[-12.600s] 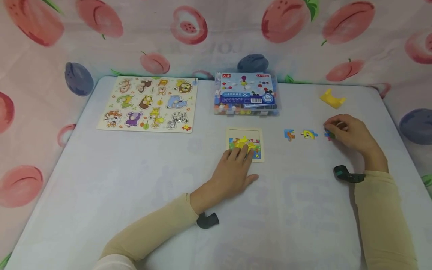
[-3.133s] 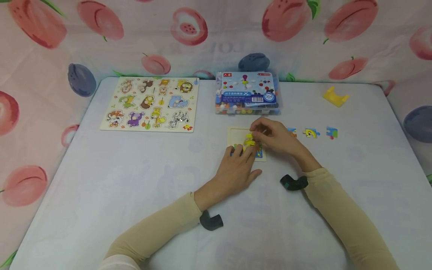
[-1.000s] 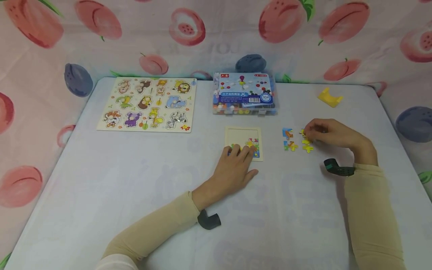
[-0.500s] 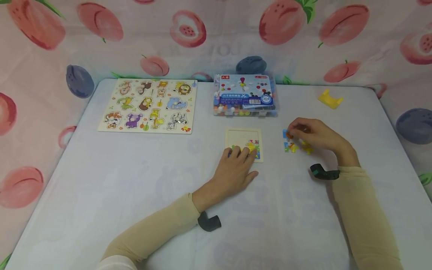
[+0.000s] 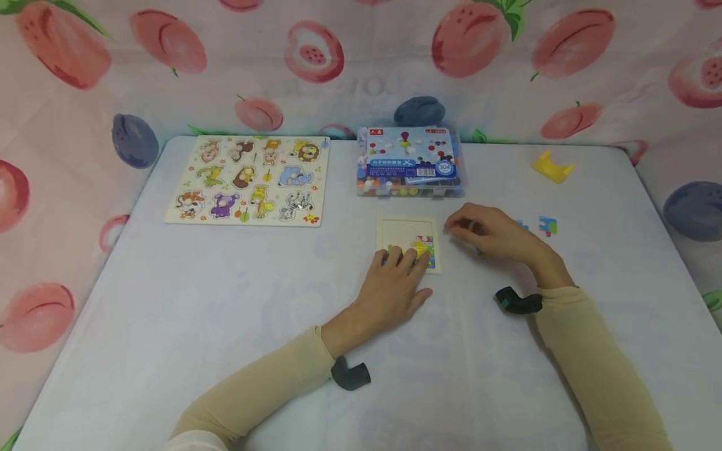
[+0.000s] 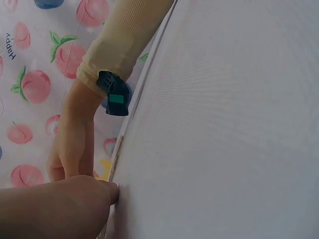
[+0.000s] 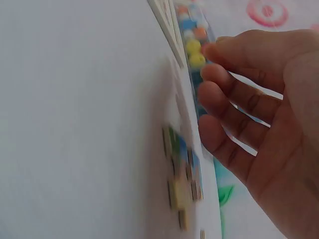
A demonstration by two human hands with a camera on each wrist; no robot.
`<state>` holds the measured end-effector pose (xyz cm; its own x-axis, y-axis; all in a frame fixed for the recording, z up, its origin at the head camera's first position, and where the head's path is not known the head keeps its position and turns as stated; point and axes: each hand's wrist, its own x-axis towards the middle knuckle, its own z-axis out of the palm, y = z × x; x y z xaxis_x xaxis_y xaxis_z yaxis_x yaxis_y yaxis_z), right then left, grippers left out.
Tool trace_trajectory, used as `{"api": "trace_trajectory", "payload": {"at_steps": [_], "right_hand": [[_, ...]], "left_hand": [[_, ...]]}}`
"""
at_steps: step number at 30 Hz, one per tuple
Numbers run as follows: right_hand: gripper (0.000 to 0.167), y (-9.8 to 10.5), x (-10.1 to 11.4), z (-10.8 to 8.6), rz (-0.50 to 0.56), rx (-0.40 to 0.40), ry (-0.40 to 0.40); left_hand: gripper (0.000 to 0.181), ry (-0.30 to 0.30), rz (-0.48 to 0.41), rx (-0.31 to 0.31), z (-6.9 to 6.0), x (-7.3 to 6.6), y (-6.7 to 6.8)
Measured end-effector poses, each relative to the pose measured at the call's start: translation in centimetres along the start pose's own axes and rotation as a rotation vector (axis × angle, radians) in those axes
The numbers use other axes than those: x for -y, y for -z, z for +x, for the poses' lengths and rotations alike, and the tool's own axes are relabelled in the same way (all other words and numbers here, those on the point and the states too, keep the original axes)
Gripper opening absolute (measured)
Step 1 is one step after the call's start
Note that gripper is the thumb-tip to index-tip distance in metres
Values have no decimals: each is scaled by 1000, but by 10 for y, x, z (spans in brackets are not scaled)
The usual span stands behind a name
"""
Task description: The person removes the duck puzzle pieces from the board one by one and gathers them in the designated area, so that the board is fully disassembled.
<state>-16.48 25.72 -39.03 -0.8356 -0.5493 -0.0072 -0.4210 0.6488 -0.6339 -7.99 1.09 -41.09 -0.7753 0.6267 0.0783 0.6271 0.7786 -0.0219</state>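
A small square jigsaw tray [image 5: 408,219] lies mid-table, with coloured pieces [image 5: 424,243] in its lower part and bare board above. My left hand [image 5: 389,288] rests on the tray's near side, fingers extended over the lower pieces and hiding some. Just right of the tray hovers my right hand [image 5: 493,235], fingers loosely bent. Nothing shows between its fingertips in the right wrist view. Loose jigsaw pieces [image 7: 178,194] lie on the table below that hand, which covers most of them in the head view. One blue piece [image 5: 548,225] shows to its right.
An animal puzzle board [image 5: 245,178] lies at the back left. Behind the tray stands a clear plastic box [image 5: 410,163] of coloured balls with a blue label. A yellow curved object [image 5: 553,166] sits at the back right. A fruit-print cloth [image 5: 361,62] hangs behind the table.
Since the earliest frame, yellow pieces have left the tray and a second row of loose pieces has formed at right. Lately my right hand moved left towards the tray; my left hand stayed.
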Motion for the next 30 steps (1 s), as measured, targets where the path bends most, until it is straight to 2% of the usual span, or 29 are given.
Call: {"api": "trace_trajectory", "payload": {"at_steps": [3,11,22,30], "right_hand": [[26,-7,6,3,-20,23,31],[33,-16,17,6,-77,102,15],[38,-18,22,7,-148,114,10],[29,-21,27,9,-127,108,-3]], "left_hand": [[62,-1,0,2,-1,0,0],[62,-3,-1,-2,-2,-1,0],[61,1,0,-5,-2,-2,4],[60,-3,23,-12,-1,-2,3]]}}
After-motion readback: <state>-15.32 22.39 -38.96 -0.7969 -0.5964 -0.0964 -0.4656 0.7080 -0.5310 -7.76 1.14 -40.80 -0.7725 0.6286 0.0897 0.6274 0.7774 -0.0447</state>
